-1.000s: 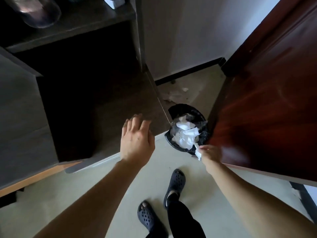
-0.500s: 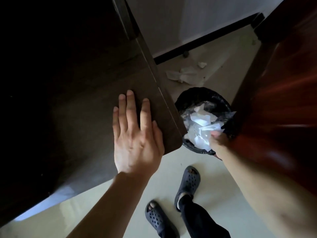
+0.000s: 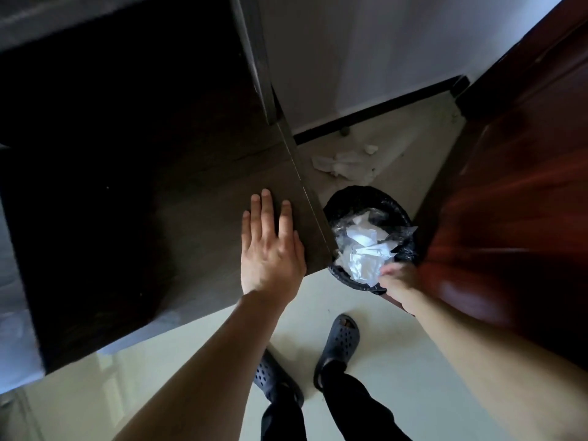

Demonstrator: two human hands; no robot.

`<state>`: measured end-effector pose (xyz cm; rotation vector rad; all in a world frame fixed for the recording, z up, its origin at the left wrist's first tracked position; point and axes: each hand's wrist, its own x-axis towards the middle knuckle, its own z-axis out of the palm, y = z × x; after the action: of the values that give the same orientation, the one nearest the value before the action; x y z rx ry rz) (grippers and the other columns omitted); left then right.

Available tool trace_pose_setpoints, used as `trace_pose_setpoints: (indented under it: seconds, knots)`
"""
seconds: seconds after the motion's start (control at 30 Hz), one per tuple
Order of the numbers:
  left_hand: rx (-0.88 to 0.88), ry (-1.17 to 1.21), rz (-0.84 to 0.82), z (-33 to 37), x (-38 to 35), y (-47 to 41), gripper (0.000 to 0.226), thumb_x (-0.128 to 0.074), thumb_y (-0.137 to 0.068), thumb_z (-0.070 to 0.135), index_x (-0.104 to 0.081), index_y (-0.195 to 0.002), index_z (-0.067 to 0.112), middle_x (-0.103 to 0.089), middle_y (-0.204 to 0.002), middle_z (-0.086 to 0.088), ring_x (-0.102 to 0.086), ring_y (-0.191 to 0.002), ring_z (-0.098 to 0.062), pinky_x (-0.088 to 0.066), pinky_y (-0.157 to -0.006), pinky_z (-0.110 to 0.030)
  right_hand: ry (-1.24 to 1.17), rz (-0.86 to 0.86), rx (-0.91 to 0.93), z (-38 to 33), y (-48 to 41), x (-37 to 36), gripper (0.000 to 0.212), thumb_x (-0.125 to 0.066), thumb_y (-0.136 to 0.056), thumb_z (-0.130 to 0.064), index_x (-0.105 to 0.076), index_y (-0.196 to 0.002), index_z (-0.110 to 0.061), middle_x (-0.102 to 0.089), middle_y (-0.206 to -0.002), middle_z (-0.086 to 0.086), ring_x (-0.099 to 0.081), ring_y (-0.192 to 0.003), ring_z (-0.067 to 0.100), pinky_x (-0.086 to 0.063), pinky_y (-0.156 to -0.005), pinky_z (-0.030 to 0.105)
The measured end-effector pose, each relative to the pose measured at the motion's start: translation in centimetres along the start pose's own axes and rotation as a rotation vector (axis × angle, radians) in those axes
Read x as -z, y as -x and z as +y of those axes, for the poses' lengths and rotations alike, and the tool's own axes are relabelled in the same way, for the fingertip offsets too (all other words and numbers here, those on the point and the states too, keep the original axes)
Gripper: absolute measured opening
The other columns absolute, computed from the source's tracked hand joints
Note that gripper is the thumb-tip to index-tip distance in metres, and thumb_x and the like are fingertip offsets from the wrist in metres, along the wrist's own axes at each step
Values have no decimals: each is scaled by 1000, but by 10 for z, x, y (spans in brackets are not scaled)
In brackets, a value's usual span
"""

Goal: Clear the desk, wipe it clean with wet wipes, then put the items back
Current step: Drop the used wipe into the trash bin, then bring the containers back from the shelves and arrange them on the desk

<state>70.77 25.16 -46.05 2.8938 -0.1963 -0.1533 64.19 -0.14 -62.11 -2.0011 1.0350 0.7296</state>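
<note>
My left hand (image 3: 270,249) lies flat, fingers apart, on the right front corner of the dark wooden desk (image 3: 191,202) and holds nothing. My right hand (image 3: 397,284) is blurred at the near rim of a small black-lined bin (image 3: 359,194) on the floor beside the desk. Its fingertips touch the crumpled white wipes (image 3: 366,253) that fill the bin. Whether it still grips a wipe is hidden by the blur. No items are visible on the part of the desk top that shows.
A reddish wooden door (image 3: 509,202) stands close on the right of the bin. Loose white tissues (image 3: 343,163) lie on the pale floor behind the bin, near the dark skirting. My feet in dark slippers (image 3: 337,342) stand just in front.
My right hand carried a white wipe from in front of the bin over its rim into the pile. My left hand came down flat on the desk corner. The view moved closer.
</note>
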Motion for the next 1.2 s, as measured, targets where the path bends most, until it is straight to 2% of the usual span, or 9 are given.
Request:
trace_pose_setpoints:
  seconds: [0.03,0.17,0.3,0.4,0.53,0.73,0.83,1.03,1.2]
  knots:
    - [3,-3,-36,1,7,1,50,-37,-93,26,-45,-138,6,-28,-151,-23,-24,-142,-37,-23,-116,-48,8,4,34,-6,11,3,18,-65,-74,0,-70,-73,-17,-69,-75,6,-69,-75,27,-57,-71,40]
    - [-6,32,-344,0,50,14,49,-44,-93,26,-38,-141,15,-20,-155,-11,-20,-142,-31,-30,-111,-44,-39,70,141,-36,65,15,28,-58,-83,-2,-63,-65,-23,-69,-70,9,-67,-70,31,-55,-68,43]
    - [46,134,-474,-15,105,40,35,-45,-95,27,-53,-129,20,-48,-131,-5,-47,-120,-24,-41,-101,-39,-67,182,230,-74,132,29,12,-61,-85,-6,-72,-81,-7,-72,-82,15,-66,-78,30,-50,-70,33]
    - [69,185,-437,-36,148,57,33,-43,-95,27,-56,-124,21,-54,-126,-2,-51,-116,-21,-44,-97,-35,-72,212,297,-105,187,33,10,-63,-84,-7,-73,-82,-7,-72,-85,9,-63,-78,24,-45,-69,28]
    - [89,228,-392,-65,206,71,34,-42,-94,27,-57,-124,22,-56,-123,-1,-53,-114,-20,-44,-95,-33,-33,205,399,-150,250,32,15,-61,-85,-10,-71,-79,-19,-72,-87,1,-64,-79,20,-43,-67,26]
    - [112,235,-283,-97,272,67,34,-44,-95,26,-55,-127,22,-55,-123,-2,-55,-113,-21,-46,-93,-32,34,176,588,-235,318,38,16,-56,-90,-18,-70,-98,-19,-71,-94,0,-65,-87,18,-50,-75,30]
    - [126,267,-201,-106,297,51,36,-46,-94,25,-53,-129,21,-52,-124,-2,-54,-113,-22,-46,-93,-34,194,183,726,-275,340,47,20,-56,-90,-22,-67,-106,-20,-70,-96,-2,-65,-90,16,-44,-73,22]
    - [136,260,67,-105,336,-1,48,-55,-89,24,-42,-135,16,-39,-133,-6,-39,-123,-25,-47,-89,-37,413,452,1149,-355,351,70,31,-65,-81,-16,-63,-112,-16,-58,-109,1,-57,-101,21,-52,-73,34]
    - [190,192,118,-100,352,-59,63,-63,-84,29,-36,-137,10,-33,-138,-17,-37,-123,-35,-40,-97,-42,618,577,1241,-417,340,86,49,-66,-76,-16,-55,-124,-15,-45,-136,10,-46,-122,30,-54,-79,36]
